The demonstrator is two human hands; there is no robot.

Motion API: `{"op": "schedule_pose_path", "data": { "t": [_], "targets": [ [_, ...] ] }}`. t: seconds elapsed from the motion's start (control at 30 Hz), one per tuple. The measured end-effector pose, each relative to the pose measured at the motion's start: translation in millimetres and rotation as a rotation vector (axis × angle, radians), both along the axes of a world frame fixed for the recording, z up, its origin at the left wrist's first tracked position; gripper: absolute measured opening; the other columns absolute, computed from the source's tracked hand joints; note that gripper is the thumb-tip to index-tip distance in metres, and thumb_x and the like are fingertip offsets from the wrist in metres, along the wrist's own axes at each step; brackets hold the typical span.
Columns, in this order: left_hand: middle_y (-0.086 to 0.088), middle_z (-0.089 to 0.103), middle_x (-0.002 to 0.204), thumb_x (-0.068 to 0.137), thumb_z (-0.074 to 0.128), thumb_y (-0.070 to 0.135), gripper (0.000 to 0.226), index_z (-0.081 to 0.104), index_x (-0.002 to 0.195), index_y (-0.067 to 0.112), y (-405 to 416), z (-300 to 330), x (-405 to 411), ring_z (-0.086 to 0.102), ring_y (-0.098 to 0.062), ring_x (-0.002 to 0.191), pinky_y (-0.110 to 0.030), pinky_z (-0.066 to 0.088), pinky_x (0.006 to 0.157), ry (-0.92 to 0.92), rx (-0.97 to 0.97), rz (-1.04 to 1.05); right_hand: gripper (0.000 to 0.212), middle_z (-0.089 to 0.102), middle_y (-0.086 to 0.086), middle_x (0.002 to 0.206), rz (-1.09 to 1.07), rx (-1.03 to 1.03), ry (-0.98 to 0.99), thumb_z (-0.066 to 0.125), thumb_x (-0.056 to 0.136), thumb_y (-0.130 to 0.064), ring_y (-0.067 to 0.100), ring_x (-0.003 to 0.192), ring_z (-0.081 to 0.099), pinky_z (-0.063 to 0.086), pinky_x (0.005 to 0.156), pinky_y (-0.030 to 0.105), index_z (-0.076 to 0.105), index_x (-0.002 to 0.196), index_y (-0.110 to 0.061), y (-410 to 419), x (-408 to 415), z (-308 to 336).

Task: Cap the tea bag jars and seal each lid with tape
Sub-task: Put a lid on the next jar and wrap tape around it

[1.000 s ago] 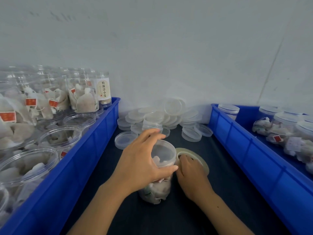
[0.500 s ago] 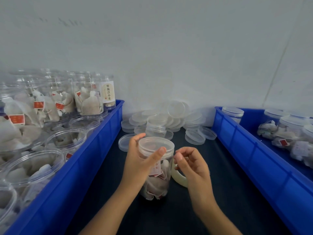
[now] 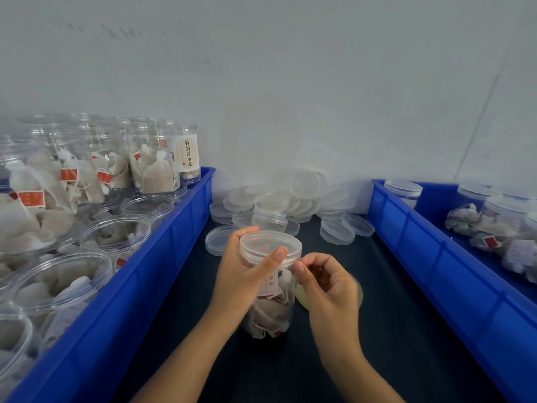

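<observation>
head | left hand (image 3: pixel 241 274) fingers curled round capped jar (image 3: pixel 271 289) at centre, thumb on lid (image 3: pixel 270 245) rim | right hand (image 3: pixel 328 283) pinching at lid edge, tape end too thin to make out | tape roll (image 3: pixel 359 292) mostly hidden behind right hand | 9 o'clock blue bin (image 3: pixel 162 266): open jars of tea bags; 3 o'clock bin (image 3: pixel 436 257): capped jars; 12 o'clock spare lids (image 3: pixel 290 199) on table (image 3: pixel 392 330)

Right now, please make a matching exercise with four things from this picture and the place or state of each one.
Things:
1. held jar
2. tape roll
3. loose lids
4. open jars

Places or states:
A. in the left blue bin
B. piled by the wall
C. capped, gripped by the left hand
D. mostly hidden behind the right hand

Pairs: 1-C, 2-D, 3-B, 4-A
</observation>
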State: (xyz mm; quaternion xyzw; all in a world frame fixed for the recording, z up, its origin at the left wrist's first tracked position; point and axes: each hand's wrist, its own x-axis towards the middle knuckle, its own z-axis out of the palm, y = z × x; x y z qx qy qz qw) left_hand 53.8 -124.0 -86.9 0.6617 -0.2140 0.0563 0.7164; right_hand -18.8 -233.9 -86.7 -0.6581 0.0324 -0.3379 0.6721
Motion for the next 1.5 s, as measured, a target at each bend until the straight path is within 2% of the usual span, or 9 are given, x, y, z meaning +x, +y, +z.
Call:
{"op": "schedule_pose_path", "data": {
  "t": [0.33, 0.47, 0.63, 0.87, 1.0, 1.23, 1.3, 1.4, 1.5],
  "targets": [
    [0.013, 0.069, 0.096, 0.053, 0.071, 0.06, 0.07, 0.057, 0.114, 0.027, 0.8, -1.7, 3.3, 0.065, 0.006, 0.09, -0.007, 0.048, 0.071, -0.025, 0.035, 0.002, 0.015, 0.068, -0.01, 0.078, -0.106, -0.261, 0.041, 0.064, 0.088, -0.006, 0.005, 0.072, 0.063, 0.049, 0.066, 0.016, 0.065, 0.081, -0.02, -8.8, -3.0, 6.0],
    [0.013, 0.068, 0.098, 0.053, 0.07, 0.06, 0.071, 0.057, 0.114, 0.028, 1.2, -1.1, 3.3, 0.064, 0.007, 0.09, -0.006, 0.048, 0.07, -0.016, 0.028, 0.001, 0.012, 0.069, -0.009, 0.076, -0.083, -0.17, 0.094, 0.068, 0.085, -0.008, 0.007, 0.072, 0.065, 0.051, 0.067, 0.016, 0.065, 0.079, -0.018, -6.9, 0.7, 6.9],
    [0.015, 0.069, 0.098, 0.058, 0.079, 0.059, 0.068, 0.057, 0.114, 0.028, 4.0, -1.1, 4.1, 0.065, 0.003, 0.093, -0.009, 0.049, 0.074, -0.015, 0.051, -0.02, 0.006, 0.068, 0.007, 0.08, 0.092, 0.012, 0.186, 0.07, 0.082, -0.007, 0.029, 0.081, 0.065, 0.055, 0.08, 0.039, 0.063, 0.08, -0.006, -16.6, 5.3, 8.2],
    [0.009, 0.071, 0.1, 0.06, 0.075, 0.053, 0.065, 0.058, 0.115, 0.025, 6.0, 0.3, 7.2, 0.067, -0.003, 0.095, -0.014, 0.052, 0.075, 0.0, 0.043, -0.086, 0.038, 0.06, 0.008, 0.088, 0.441, 0.178, 0.194, 0.076, 0.062, -0.023, 0.023, 0.089, 0.057, 0.048, 0.083, 0.038, 0.049, 0.085, -0.01, -22.0, 13.5, 7.4],
    [0.009, 0.07, 0.102, 0.056, 0.071, 0.058, 0.07, 0.058, 0.117, 0.025, 8.9, -0.7, 8.3, 0.067, -0.005, 0.098, -0.017, 0.053, 0.077, 0.004, 0.064, -0.153, 0.035, 0.059, 0.007, 0.081, 0.531, 0.266, 0.175, 0.077, 0.061, -0.014, 0.023, 0.086, 0.059, 0.052, 0.074, 0.031, 0.045, 0.074, -0.014, -26.6, 15.1, 5.8],
    [0.01, 0.071, 0.103, 0.046, 0.077, 0.068, 0.084, 0.056, 0.117, 0.028, 9.6, 0.6, 8.8, 0.068, -0.006, 0.097, -0.016, 0.054, 0.073, 0.016, 0.051, -0.187, 0.023, 0.059, 0.005, 0.084, 0.498, 0.172, 0.16, 0.067, 0.074, -0.015, 0.015, 0.078, 0.056, 0.047, 0.075, 0.032, 0.049, 0.087, -0.008, -31.1, 14.8, 4.9],
    [0.012, 0.069, 0.105, 0.034, 0.078, 0.077, 0.103, 0.05, 0.122, 0.03, 11.6, 2.7, 8.6, 0.065, 0.001, 0.099, -0.012, 0.052, 0.074, 0.013, 0.129, -0.21, 0.022, 0.057, 0.005, 0.082, 0.477, 0.186, 0.141, 0.067, 0.075, -0.016, 0.012, 0.073, 0.055, 0.047, 0.075, 0.031, 0.052, 0.089, -0.007, -32.8, 12.2, 4.3],
    [0.021, 0.051, 0.124, 0.036, 0.09, 0.062, 0.118, 0.029, 0.135, 0.04, 17.4, 16.1, 14.4, 0.054, 0.004, 0.11, -0.012, 0.047, 0.078, 0.018, 0.381, -0.267, 0.036, 0.059, 0.017, 0.094, 0.383, 0.204, 0.165, 0.069, 0.073, -0.024, 0.017, 0.084, 0.06, 0.052, 0.083, 0.036, 0.055, 0.1, -0.005, -34.5, 10.9, 1.1],
    [0.022, 0.042, 0.128, 0.048, 0.089, 0.051, 0.109, 0.024, 0.135, 0.041, 21.7, 30.9, 21.6, 0.049, 0.004, 0.113, -0.014, 0.045, 0.083, 0.005, 0.574, -0.296, 0.049, 0.062, 0.016, 0.113, 0.352, 0.188, 0.226, 0.068, 0.072, -0.034, 0.023, 0.099, 0.064, 0.052, 0.091, 0.04, 0.055, 0.113, -0.01, -31.6, 9.4, -4.3]
  ]
}}
